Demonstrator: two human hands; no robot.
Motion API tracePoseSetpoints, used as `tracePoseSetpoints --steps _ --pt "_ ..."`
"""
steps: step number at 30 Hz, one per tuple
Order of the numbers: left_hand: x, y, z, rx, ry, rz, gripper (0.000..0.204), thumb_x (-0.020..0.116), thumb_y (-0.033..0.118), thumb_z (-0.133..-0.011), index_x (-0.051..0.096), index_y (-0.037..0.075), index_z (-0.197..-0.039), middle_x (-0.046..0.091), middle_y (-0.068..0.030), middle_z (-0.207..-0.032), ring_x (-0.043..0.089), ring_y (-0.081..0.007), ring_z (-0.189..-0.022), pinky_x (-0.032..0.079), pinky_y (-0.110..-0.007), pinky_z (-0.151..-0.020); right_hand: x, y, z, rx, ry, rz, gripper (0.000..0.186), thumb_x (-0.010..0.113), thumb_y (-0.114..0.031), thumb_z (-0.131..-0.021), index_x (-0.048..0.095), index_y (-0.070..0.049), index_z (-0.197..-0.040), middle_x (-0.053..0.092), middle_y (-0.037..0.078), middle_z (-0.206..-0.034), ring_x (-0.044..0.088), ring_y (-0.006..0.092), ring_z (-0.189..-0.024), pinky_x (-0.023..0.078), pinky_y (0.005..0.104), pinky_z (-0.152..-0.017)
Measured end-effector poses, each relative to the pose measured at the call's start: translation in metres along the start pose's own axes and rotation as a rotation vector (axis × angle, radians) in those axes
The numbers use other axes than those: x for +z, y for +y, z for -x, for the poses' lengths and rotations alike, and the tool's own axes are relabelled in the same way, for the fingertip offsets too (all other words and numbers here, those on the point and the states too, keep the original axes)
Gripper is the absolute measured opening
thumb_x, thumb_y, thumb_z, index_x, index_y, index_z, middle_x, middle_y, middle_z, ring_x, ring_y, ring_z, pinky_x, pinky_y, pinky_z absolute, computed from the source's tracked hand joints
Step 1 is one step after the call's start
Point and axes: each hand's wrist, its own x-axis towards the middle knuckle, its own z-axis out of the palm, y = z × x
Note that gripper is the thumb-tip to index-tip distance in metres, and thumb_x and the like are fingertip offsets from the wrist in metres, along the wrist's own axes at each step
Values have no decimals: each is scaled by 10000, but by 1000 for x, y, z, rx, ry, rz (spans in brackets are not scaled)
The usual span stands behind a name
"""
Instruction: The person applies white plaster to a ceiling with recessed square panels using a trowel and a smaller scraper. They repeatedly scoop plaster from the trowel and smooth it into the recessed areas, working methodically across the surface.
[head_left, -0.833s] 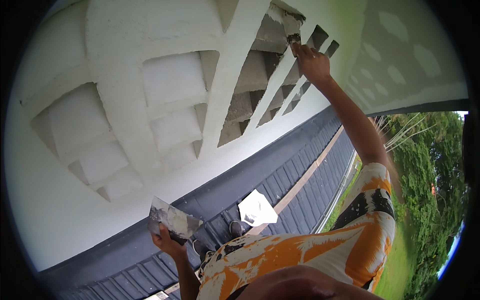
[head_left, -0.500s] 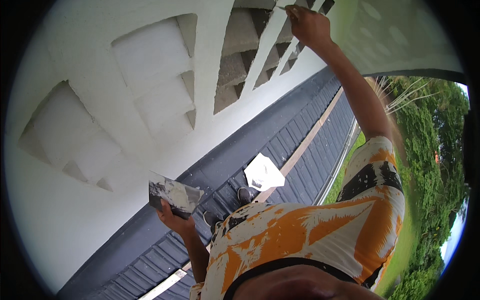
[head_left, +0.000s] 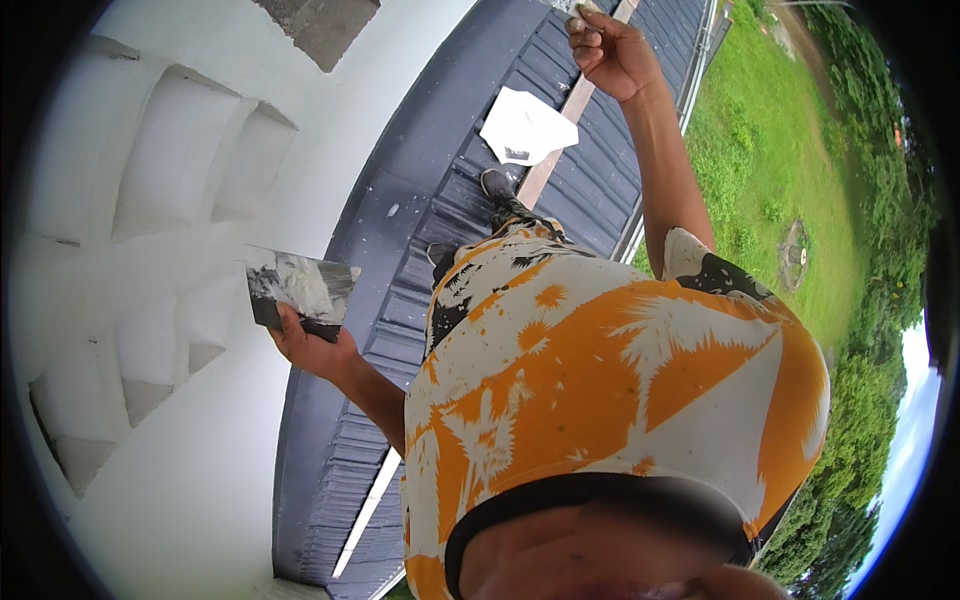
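Note:
My left hand [head_left: 312,346] grips a flat metal plate [head_left: 262,308] by its lower edge, in front of the white wall. A thick smear of pale putty [head_left: 303,284] lies across the plate. Up at the top edge, beyond the roof board, my raised right hand [head_left: 615,58] is closed round a small tool with a pale-smeared end [head_left: 566,5]. The picture's edge cuts that tool off, so its full shape is hidden; it looks like a putty knife.
At the left stands a white wall [head_left: 190,440] with recessed openings [head_left: 175,150]. Dark ribbed roofing [head_left: 590,205] lies underfoot, crossed by a wooden board [head_left: 560,140]. A white sheet-like piece [head_left: 525,125] rests near my shoes [head_left: 493,184]. Grass [head_left: 790,200] and trees lie to the right.
My right hand has come away from the wall openings, down over the roofing side. The view has swung, and my left hand still holds the putty-smeared plate, now higher and further left in view.

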Motion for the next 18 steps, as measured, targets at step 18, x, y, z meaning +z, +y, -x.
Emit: tracePoseSetpoints --steps 18 --pt "159 -26 -32 -116 -506 -89 221 601 53 -936 615 12 -1152 646 -10 -999 576 -76 -893 455 -239 -838 140 57 35 -824 -455 1940 417 679 47 -692 763 -177 -1033 603 20 -745 601 186 -611 434 333 -464"
